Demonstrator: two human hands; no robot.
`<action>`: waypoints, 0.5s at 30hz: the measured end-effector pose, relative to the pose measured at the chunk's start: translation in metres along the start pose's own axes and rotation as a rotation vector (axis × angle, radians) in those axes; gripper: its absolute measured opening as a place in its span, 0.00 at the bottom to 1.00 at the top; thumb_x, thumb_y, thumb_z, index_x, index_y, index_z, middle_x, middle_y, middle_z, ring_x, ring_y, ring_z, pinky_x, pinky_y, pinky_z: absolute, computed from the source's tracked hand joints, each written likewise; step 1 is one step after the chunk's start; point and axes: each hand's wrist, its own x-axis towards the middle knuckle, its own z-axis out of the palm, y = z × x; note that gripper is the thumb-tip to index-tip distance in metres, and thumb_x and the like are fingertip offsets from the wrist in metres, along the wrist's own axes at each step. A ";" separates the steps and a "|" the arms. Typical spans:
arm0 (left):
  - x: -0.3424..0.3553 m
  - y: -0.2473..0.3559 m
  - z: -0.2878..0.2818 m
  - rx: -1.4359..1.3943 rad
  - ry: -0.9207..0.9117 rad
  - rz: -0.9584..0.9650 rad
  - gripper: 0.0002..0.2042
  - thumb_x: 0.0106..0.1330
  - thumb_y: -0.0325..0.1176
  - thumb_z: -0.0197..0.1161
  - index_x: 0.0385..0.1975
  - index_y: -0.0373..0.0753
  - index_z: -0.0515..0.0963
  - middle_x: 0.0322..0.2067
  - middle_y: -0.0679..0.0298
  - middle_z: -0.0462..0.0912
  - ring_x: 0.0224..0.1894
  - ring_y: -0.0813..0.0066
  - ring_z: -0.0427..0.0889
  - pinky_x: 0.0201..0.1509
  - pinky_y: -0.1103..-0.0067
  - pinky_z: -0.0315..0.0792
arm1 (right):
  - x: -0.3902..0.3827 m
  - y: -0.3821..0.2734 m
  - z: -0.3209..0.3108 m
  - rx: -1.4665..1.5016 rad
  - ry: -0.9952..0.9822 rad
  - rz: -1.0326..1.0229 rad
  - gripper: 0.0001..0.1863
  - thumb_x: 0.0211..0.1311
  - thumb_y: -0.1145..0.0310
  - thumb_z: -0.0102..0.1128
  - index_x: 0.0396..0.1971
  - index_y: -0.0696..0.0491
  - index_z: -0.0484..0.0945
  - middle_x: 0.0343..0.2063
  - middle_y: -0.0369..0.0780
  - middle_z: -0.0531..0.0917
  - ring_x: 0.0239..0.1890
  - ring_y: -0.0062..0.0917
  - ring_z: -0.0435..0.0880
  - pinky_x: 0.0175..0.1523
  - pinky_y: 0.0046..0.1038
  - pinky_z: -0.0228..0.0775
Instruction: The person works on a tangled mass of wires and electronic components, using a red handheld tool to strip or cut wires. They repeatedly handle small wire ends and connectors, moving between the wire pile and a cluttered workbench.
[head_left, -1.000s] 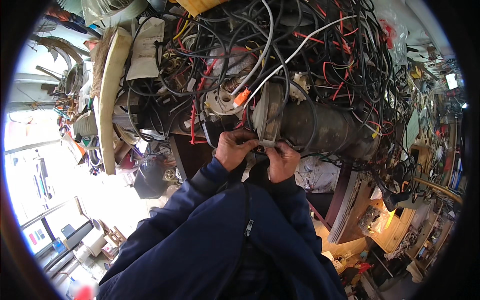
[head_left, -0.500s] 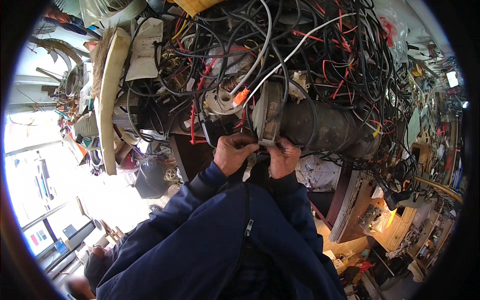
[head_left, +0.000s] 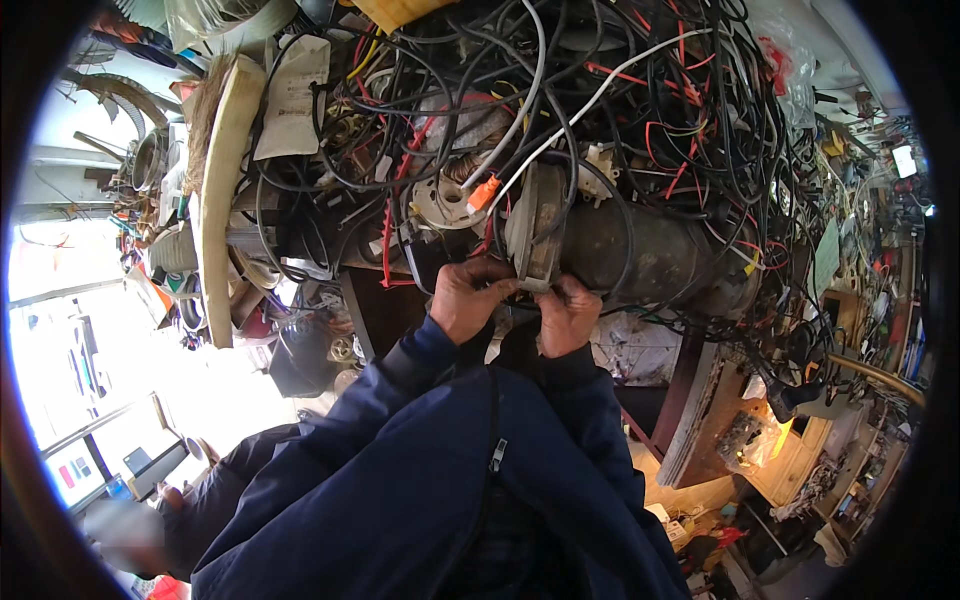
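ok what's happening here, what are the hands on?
A person in a dark blue jacket has both bare hands at the flanged end of a rusty dark metal cylinder buried in tangled cables. The left hand and right hand both pinch the grey round flange at its lower edge.

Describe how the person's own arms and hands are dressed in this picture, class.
Both arms wear dark navy jacket sleeves, the left sleeve and right sleeve, smooth fabric ending in darker cuffs at the wrists. A metal zipper pull hangs at the jacket front. The left hand and right hand are bare: no gloves.
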 end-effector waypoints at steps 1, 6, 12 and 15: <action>-0.003 -0.001 0.000 -0.007 0.005 0.018 0.05 0.57 0.24 0.66 0.30 0.29 0.81 0.26 0.62 0.84 0.28 0.84 0.77 0.33 0.82 0.72 | 0.000 -0.003 0.001 0.015 0.007 -0.010 0.05 0.53 0.78 0.60 0.29 0.64 0.80 0.23 0.35 0.80 0.28 0.14 0.73 0.33 0.20 0.65; 0.009 -0.008 -0.004 0.021 -0.019 0.004 0.05 0.56 0.23 0.66 0.30 0.29 0.81 0.26 0.63 0.84 0.29 0.84 0.78 0.35 0.83 0.72 | 0.001 -0.011 0.006 0.049 0.047 0.029 0.06 0.52 0.76 0.63 0.26 0.64 0.80 0.20 0.38 0.80 0.25 0.15 0.75 0.33 0.22 0.67; 0.007 -0.007 -0.003 -0.015 -0.046 0.031 0.04 0.56 0.23 0.66 0.30 0.29 0.81 0.26 0.63 0.84 0.29 0.83 0.78 0.34 0.82 0.72 | -0.002 -0.009 0.004 0.141 0.048 0.014 0.04 0.52 0.79 0.62 0.27 0.64 0.80 0.21 0.36 0.80 0.25 0.15 0.74 0.32 0.20 0.66; 0.011 -0.005 -0.003 -0.077 -0.037 0.026 0.04 0.56 0.23 0.66 0.29 0.29 0.82 0.25 0.63 0.83 0.28 0.84 0.78 0.33 0.82 0.72 | -0.001 -0.005 0.004 0.120 0.006 0.026 0.06 0.53 0.81 0.60 0.32 0.65 0.81 0.26 0.36 0.82 0.29 0.16 0.77 0.36 0.22 0.69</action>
